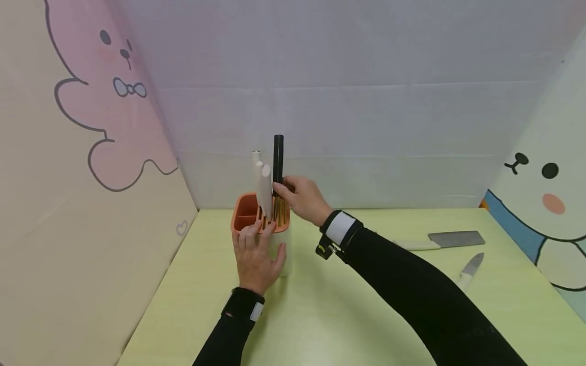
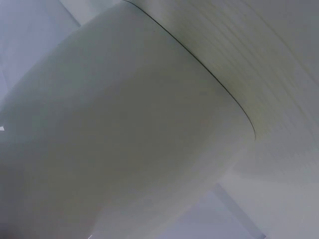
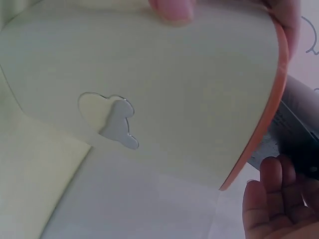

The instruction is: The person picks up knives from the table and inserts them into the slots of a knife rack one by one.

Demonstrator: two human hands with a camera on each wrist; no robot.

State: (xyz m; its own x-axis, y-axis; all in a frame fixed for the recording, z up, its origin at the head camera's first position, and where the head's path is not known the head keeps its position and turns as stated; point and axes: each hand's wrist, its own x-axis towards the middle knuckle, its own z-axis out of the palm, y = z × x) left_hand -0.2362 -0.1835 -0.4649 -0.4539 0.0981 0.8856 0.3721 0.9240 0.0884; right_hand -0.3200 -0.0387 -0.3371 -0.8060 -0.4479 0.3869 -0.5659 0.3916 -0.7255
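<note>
A white knife holder (image 1: 285, 249) with an orange rim stands at the table's back, left of centre. My left hand (image 1: 257, 254) grips its front, fingers over the rim and thumb against the body. The holder's pale wall (image 2: 134, 114) fills most of the left wrist view. My right hand (image 1: 304, 198) holds a black-handled knife (image 1: 278, 157) upright over the slots. Part of its dark blade (image 3: 269, 147) shows beside the rim in the right wrist view; where the tip sits is hidden. Three white-handled knives (image 1: 267, 188) stand in the slots to the left of it.
On the table's right lie a white-handled cleaver (image 1: 456, 239) and a small white-handled knife (image 1: 473, 265), partly covered by my right sleeve. An orange open compartment (image 1: 244, 206) forms the holder's left side. A pale wall sheet (image 1: 348, 173) stands close behind.
</note>
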